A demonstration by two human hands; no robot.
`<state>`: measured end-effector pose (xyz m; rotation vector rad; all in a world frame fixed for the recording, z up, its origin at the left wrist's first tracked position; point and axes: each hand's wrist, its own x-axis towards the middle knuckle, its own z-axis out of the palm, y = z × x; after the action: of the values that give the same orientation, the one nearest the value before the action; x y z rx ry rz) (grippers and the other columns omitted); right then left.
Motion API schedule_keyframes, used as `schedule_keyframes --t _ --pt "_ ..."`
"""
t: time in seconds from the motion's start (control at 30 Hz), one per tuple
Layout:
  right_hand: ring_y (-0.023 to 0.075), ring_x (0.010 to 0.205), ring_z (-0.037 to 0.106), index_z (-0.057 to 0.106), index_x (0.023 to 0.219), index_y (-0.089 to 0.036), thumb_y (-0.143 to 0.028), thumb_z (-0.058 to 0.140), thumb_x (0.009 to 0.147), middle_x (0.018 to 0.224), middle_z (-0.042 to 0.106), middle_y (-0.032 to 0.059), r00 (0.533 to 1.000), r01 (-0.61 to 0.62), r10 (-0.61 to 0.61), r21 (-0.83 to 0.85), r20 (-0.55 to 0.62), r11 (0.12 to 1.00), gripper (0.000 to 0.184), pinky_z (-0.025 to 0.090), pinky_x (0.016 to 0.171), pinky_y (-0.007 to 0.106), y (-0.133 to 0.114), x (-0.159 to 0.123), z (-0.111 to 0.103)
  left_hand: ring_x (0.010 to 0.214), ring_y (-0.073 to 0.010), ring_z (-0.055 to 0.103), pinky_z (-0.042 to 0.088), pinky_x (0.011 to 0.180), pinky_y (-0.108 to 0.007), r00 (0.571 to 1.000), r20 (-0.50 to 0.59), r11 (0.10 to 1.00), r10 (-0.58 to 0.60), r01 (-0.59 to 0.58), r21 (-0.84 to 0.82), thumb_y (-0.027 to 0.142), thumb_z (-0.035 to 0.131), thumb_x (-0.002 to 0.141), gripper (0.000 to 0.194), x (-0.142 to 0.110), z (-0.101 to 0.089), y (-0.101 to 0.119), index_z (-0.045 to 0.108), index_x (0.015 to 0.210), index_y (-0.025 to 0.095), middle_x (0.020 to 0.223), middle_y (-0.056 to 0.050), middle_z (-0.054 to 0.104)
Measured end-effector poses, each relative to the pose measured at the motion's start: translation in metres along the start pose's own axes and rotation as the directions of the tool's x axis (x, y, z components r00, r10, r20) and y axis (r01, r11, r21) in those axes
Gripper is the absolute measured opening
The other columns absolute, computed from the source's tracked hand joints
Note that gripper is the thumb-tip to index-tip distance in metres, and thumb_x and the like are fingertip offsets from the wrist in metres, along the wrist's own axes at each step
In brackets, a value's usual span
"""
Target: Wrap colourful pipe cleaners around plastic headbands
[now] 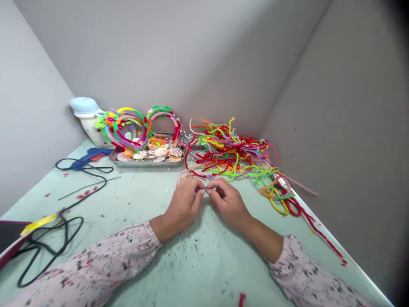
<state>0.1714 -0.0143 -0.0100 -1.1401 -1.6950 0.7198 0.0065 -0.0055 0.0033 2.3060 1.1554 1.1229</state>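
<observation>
My left hand (187, 200) and my right hand (228, 200) meet over the middle of the table, thumbs and forefingers pinched. Between the fingertips is a short purple pipe cleaner (206, 188), mostly covered by the fingers. Just beyond my hands lies a tangled heap of coloured pipe cleaners (230, 147), red, green, yellow, orange and pink. To its left, a metal tray (147, 163) holds seashells (159, 152), with headbands wrapped in coloured pipe cleaners (137, 119) standing on them.
A white cup with a blue lid (84, 106) stands at the back left, near a blue and red tool (91, 157). Black cord (65, 226) loops over the left side. Loose pipe cleaners (284, 200) trail along the right edge. Red scraps and dark specks dot the pale green table (198, 264).
</observation>
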Motion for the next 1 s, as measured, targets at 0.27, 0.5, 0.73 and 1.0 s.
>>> schedule_keyframes --t 0.27,0.5,0.73,1.0 --pt "0.0140 0.070 0.053 0.060 0.090 -0.023 -0.026 0.053 0.089 0.086 0.057 0.0013 0.999 0.025 -0.022 -0.108 0.030 0.994 0.008 0.043 0.061 0.024 -0.0076 0.0004 -0.0035 0.084 -0.0204 0.050 0.037 0.082 -0.038 0.999 0.009 0.994 0.047 -0.047 0.095 0.022 0.041 0.092 0.012 -0.0003 -0.0012 -0.0005 0.052 0.088 0.019 0.083 -0.004 0.057" --pt "0.0138 0.069 0.052 0.058 0.086 -0.022 -0.024 0.051 0.089 0.079 0.058 -0.0005 0.996 0.019 -0.011 -0.090 0.086 0.996 0.008 0.041 0.060 0.023 -0.0077 -0.0003 -0.0046 0.081 -0.0197 0.048 0.035 0.081 -0.039 0.994 0.025 0.982 0.108 -0.110 0.156 0.019 0.040 0.091 0.012 -0.0010 0.0005 -0.0022 0.051 0.087 0.020 0.081 -0.003 0.055" --pt "0.0121 0.057 0.049 0.058 0.089 -0.022 -0.029 0.052 0.088 0.067 0.056 -0.0033 0.997 -0.055 0.055 -0.003 0.061 0.998 0.009 0.039 0.054 0.023 -0.0027 -0.0013 -0.0012 0.082 -0.0197 0.049 0.035 0.081 -0.038 0.995 0.023 0.984 0.097 -0.100 0.146 0.019 0.039 0.092 0.012 -0.0001 -0.0008 -0.0002 0.051 0.088 0.019 0.083 -0.003 0.056" --pt "0.0138 0.065 0.054 0.061 0.090 -0.022 -0.028 0.051 0.090 0.076 0.059 0.0003 0.995 -0.034 0.038 -0.050 0.093 0.998 0.012 0.042 0.057 0.024 -0.0056 -0.0001 -0.0035 0.083 -0.0196 0.048 0.035 0.081 -0.038 0.995 0.022 0.986 0.093 -0.095 0.140 0.018 0.042 0.091 0.010 -0.0005 -0.0002 -0.0016 0.051 0.089 0.019 0.084 -0.003 0.056"
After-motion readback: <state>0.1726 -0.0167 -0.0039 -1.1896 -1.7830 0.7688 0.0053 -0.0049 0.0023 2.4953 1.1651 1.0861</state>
